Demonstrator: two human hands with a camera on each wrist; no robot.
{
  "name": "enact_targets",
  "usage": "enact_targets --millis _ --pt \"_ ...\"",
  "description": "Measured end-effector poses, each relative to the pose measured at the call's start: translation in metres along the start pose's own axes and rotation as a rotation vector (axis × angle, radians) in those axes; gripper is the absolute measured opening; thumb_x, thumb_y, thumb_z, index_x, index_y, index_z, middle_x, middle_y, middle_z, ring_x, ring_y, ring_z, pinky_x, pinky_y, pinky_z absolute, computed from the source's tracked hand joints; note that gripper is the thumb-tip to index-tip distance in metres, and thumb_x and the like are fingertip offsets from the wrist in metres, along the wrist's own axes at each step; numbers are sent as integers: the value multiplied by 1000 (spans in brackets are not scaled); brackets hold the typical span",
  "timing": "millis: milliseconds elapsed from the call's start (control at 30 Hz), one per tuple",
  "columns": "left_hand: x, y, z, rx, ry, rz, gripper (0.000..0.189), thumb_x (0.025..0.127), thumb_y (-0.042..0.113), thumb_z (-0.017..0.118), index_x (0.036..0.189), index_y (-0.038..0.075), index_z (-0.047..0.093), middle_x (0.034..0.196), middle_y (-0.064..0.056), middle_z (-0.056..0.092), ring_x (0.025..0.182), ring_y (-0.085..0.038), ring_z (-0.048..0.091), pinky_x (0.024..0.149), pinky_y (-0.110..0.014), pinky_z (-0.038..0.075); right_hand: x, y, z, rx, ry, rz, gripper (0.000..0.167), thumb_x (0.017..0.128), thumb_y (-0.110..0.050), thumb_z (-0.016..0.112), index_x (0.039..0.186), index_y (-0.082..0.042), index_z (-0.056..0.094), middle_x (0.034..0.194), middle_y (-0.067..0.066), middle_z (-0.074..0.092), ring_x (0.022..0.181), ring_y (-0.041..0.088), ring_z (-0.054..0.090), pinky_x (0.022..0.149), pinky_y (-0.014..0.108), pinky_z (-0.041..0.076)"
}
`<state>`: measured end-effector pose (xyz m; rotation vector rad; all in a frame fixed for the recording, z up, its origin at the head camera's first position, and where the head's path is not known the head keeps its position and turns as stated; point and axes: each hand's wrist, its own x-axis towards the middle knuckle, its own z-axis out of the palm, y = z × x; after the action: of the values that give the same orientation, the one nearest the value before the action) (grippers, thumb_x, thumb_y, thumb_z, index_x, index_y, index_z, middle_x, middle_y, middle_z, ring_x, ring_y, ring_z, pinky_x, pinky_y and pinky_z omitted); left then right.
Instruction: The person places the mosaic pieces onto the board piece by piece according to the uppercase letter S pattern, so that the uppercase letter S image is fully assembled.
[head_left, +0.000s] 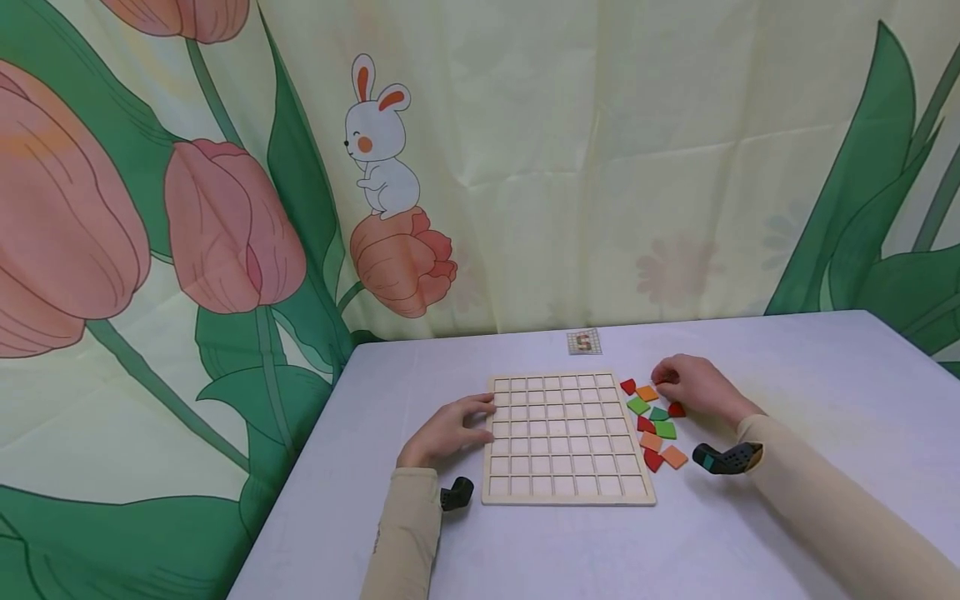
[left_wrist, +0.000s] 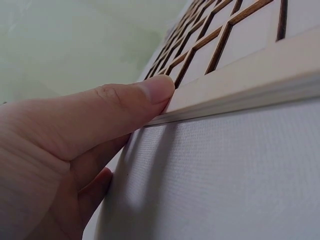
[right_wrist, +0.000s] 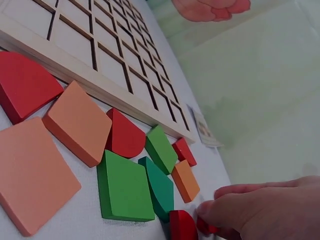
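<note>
A wooden grid board (head_left: 567,501) with square cells lies flat on the table. My left hand (head_left: 446,429) rests against its left edge, fingers loosely extended; in the left wrist view the thumb (left_wrist: 135,100) touches the frame's side. Right of the board, my right hand (head_left: 701,385) pinches a small red piece (right_wrist: 205,226), mostly hidden by the fingertips. Near it lie several flat coloured pieces: a red rounded one (right_wrist: 183,226), a teal one (right_wrist: 159,187), a bright green square (right_wrist: 125,187) and an orange one (right_wrist: 185,181).
A small patterned card (head_left: 584,342) lies beyond the board's far edge. More red, green and orange pieces, such as a light orange square (head_left: 674,457), spread along the board's right side. A printed curtain (head_left: 525,208) hangs behind the white table (head_left: 570,554).
</note>
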<state>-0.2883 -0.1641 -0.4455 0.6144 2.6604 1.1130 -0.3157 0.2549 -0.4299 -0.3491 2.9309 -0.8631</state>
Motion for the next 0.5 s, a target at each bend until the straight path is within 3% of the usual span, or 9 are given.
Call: enact_targets --millis 133,500 --pt "1 -1 0 4 -1 7 50 84 19 79 131 8 62 149 3 46 142 -20 34 116 -39 29 -2 0 -2 -3 10 24 34 88 -9 70 116 9 62 107 22 61 97 35 55 87 51 54" --pt "1 -1 0 5 -3 1 50 84 19 78 130 9 63 149 4 45 142 -19 33 116 -38 29 -5 3 -2 -26 2 53 39 89 -9 70 118 15 59 100 22 64 87 30 57 86 50 55"
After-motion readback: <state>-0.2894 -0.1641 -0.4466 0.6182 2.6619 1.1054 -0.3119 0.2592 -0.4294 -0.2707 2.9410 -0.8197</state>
